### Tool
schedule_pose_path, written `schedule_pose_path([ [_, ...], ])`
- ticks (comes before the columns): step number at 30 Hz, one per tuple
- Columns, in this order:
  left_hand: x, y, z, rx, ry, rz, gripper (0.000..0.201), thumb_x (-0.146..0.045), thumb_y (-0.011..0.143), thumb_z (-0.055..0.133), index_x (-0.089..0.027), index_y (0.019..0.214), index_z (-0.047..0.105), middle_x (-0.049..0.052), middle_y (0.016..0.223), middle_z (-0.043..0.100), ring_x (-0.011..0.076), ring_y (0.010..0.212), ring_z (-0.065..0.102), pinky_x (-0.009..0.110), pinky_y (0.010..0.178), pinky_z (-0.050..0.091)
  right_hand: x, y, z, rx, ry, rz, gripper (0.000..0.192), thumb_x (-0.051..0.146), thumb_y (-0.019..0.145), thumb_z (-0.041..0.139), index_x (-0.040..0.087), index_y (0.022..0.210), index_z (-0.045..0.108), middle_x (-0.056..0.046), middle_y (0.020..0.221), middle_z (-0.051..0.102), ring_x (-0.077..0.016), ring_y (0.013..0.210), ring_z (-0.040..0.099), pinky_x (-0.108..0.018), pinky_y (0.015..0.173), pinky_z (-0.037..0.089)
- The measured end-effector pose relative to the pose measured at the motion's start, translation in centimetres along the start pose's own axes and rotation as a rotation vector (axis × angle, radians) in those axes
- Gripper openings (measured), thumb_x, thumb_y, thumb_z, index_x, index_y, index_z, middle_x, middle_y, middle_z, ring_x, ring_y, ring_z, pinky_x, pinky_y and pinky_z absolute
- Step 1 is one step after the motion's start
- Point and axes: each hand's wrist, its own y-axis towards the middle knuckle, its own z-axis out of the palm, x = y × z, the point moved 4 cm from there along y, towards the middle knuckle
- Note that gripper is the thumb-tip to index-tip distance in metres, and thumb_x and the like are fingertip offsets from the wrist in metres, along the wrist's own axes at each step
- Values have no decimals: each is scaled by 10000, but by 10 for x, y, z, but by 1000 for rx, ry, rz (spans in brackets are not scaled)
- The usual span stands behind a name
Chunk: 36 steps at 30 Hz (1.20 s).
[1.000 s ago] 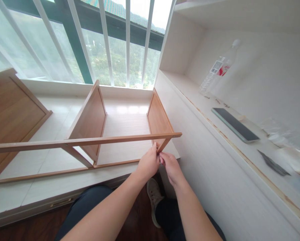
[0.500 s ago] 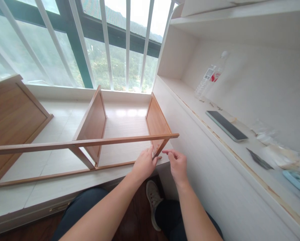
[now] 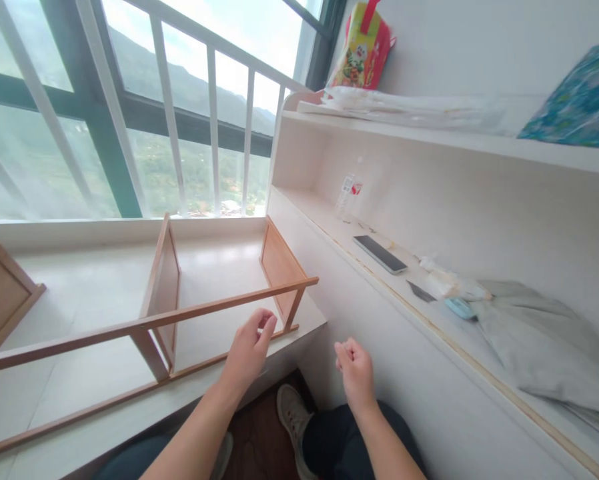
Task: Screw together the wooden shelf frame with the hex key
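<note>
Near the wooden frame (image 3: 229, 302), my left hand (image 3: 249, 343) curls loosely, my right hand (image 3: 355, 370) tightly; whether either grasps anything, I cannot tell.

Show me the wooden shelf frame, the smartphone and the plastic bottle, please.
Wooden shelf frame (image 3: 219, 306): head view, on its long upper front rail.
Smartphone (image 3: 379, 254): head view, on its dark screen.
Plastic bottle (image 3: 350, 187): head view, on its label.

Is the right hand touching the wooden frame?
No, a visible gap separates the right hand from the wooden frame.
</note>
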Motion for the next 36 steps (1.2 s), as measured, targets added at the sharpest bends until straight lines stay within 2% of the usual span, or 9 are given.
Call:
schedule_pose_path([
  [4, -10, -7, -3, 60, -60, 20, 380, -559, 1011, 431, -239, 878, 587, -15, 741, 600, 206, 739, 567, 327, 727, 433, 27, -30, -60, -153, 145, -33, 577, 562, 875, 732, 232, 606, 343, 83, 509, 380, -97, 505, 347, -254, 521, 299],
  [8, -17, -14, 0, 120, -75, 37, 420, -581, 998, 435, -236, 812, 586, -11, 715, 587, 210, 709, 531, 328, 710, 402, 68, -48, -109, -215, 316, -21, 554, 451, 866, 766, 222, 596, 340, 84, 499, 353, -91, 478, 338, -246, 490, 309],
  [14, -17, -21, 7, 210, -28, 51, 477, -613, 977, 410, -231, 753, 587, 4, 679, 592, 227, 709, 543, 335, 716, 400, 115, -54, -143, -175, 572, 96, 486, 335, 833, 716, 212, 599, 308, 79, 507, 326, -80, 445, 246, -234, 429, 275],
  [20, -11, -35, 23, 262, 44, 48, 479, -592, 986, 358, -227, 749, 558, 14, 676, 585, 242, 715, 559, 343, 712, 395, 160, -49, -125, 39, 700, 153, 460, 294, 800, 703, 211, 622, 287, 63, 530, 354, -90, 471, 283, -227, 450, 300],
  [24, -9, -48, 46, 369, 87, 66, 456, -560, 996, 373, -222, 762, 570, 14, 680, 608, 237, 705, 575, 335, 693, 384, 202, -21, -100, 190, 699, 134, 419, 279, 793, 662, 221, 628, 281, 81, 501, 263, -91, 448, 189, -230, 428, 260],
  [27, -8, -54, 62, 439, 124, 81, 438, -523, 1005, 389, -216, 766, 588, 12, 673, 617, 224, 691, 575, 326, 682, 373, 230, 19, -84, 251, 657, 114, 341, 277, 787, 652, 229, 656, 340, 101, 508, 206, -86, 438, 115, -224, 401, 197],
  [29, -8, -57, 71, 479, 145, 85, 424, -487, 1013, 385, -213, 768, 595, 12, 670, 624, 213, 679, 578, 317, 670, 372, 243, 52, -75, 283, 601, 101, 238, 276, 786, 645, 237, 709, 423, 103, 519, 232, -85, 432, 144, -217, 398, 199],
  [32, -9, -61, 86, 535, 175, 94, 389, -423, 1011, 398, -211, 766, 614, 22, 692, 656, 204, 691, 595, 307, 659, 378, 253, 109, -66, 290, 481, 90, 234, 324, 891, 621, 225, 749, 464, 104, 534, 262, -74, 425, 195, -202, 392, 211],
  [36, -15, -64, 112, 628, 213, 124, 329, -340, 983, 459, -216, 757, 664, 38, 746, 707, 209, 735, 631, 308, 690, 413, 247, 187, -54, 258, 211, 112, 290, 432, 1032, 594, 151, 960, 604, 68, 692, 501, -44, 476, 386, -169, 428, 349],
])
